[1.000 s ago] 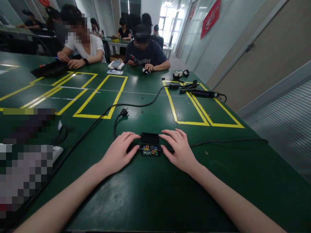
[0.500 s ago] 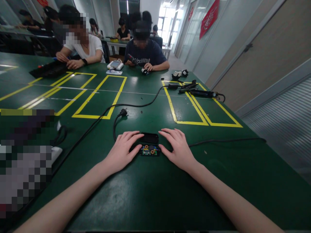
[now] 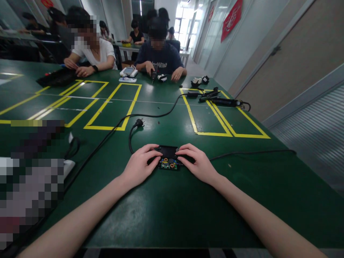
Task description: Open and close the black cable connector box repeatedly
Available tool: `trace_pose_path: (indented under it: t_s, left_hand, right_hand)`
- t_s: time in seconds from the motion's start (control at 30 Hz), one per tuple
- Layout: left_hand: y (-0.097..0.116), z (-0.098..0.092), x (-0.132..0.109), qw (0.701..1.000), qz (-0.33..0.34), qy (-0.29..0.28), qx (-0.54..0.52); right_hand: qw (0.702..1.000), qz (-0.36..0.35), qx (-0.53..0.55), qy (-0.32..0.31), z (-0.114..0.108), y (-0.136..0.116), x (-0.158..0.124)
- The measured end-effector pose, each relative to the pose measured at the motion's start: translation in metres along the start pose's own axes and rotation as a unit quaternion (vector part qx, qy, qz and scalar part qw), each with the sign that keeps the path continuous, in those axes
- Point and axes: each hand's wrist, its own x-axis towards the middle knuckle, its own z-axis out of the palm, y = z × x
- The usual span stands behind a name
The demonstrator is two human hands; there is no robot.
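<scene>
Between my hands is a small black plastic case in two parts. The near part holds a green circuit board (image 3: 168, 164) with copper-ringed coils and lies on the table. Just beyond it, the black case cover (image 3: 168, 152) shows its inner side and overlaps the far edge of the board. My left hand (image 3: 142, 163) pinches the cover's left end, fingers on the far side and thumb near the board. At the right end, my right hand (image 3: 198, 163) grips it the same way. Dark cables run out beside both hands.
A black power plug (image 3: 138, 123) lies beyond my left hand. A long cable (image 3: 113, 128) crosses the green table (image 3: 150, 215). Black tools (image 3: 225, 102) rest at the far right. Two people sit opposite; one holds a screwdriver-like tool (image 3: 153, 75). Blurred-out items fill the left edge.
Both hands have closed in on the case cover and gripped its ends. The cover has shifted toward the board and turned. Opposite, a person's tool has swung down toward the table.
</scene>
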Motion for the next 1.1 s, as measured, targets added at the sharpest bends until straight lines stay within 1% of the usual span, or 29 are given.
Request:
trace_pose_path:
  t_s: [0.1, 0.2, 0.33, 0.4, 0.47, 0.57, 0.63, 0.7, 0.8, 0.87, 0.97, 1.1]
  left_hand:
    - [0.002, 0.0, 0.0, 0.999, -0.003, -0.002, -0.039]
    - [0.003, -0.001, 0.001, 0.998, -0.007, 0.002, -0.06]
    - [0.004, -0.001, 0.002, 0.995, -0.015, 0.017, -0.093]
    - [0.005, 0.0, 0.004, 0.991, -0.034, 0.032, -0.121]
    - [0.005, 0.003, 0.006, 0.982, -0.069, 0.043, -0.168]
    - [0.007, 0.005, 0.008, 0.962, -0.125, 0.039, -0.24]
    - [0.008, 0.006, 0.009, 0.954, -0.146, 0.037, -0.258]
    - [0.009, 0.006, 0.009, 0.955, -0.149, 0.042, -0.255]
    - [0.008, 0.005, 0.009, 0.962, -0.139, 0.045, -0.23]
    - [0.006, 0.005, 0.01, 0.967, -0.13, 0.041, -0.214]
    - [0.006, 0.003, 0.01, 0.973, -0.117, 0.038, -0.197]
    - [0.006, 0.001, 0.009, 0.975, -0.101, 0.042, -0.192]
  right_hand:
    - [1.0, 0.009, 0.025, 0.009, 0.0, -0.001, 0.0]
    - [0.998, 0.036, 0.053, 0.011, 0.002, -0.004, -0.001]
    - [0.988, 0.071, 0.128, 0.041, 0.007, -0.005, -0.002]
    - [0.978, 0.103, 0.176, 0.052, 0.009, -0.004, -0.002]
    - [0.966, 0.137, 0.211, 0.059, 0.01, -0.003, -0.002]
    - [0.956, 0.162, 0.233, 0.072, 0.01, -0.001, -0.002]
    - [0.957, 0.156, 0.233, 0.078, 0.011, -0.001, -0.002]
    - [0.964, 0.137, 0.217, 0.073, 0.01, -0.001, -0.002]
    - [0.978, 0.11, 0.172, 0.042, 0.008, -0.002, -0.001]
    - [0.981, 0.111, 0.157, 0.032, 0.006, -0.003, -0.001]
    - [0.979, 0.118, 0.163, 0.037, 0.004, -0.004, -0.001]
    - [0.98, 0.094, 0.171, 0.043, 0.004, -0.007, -0.001]
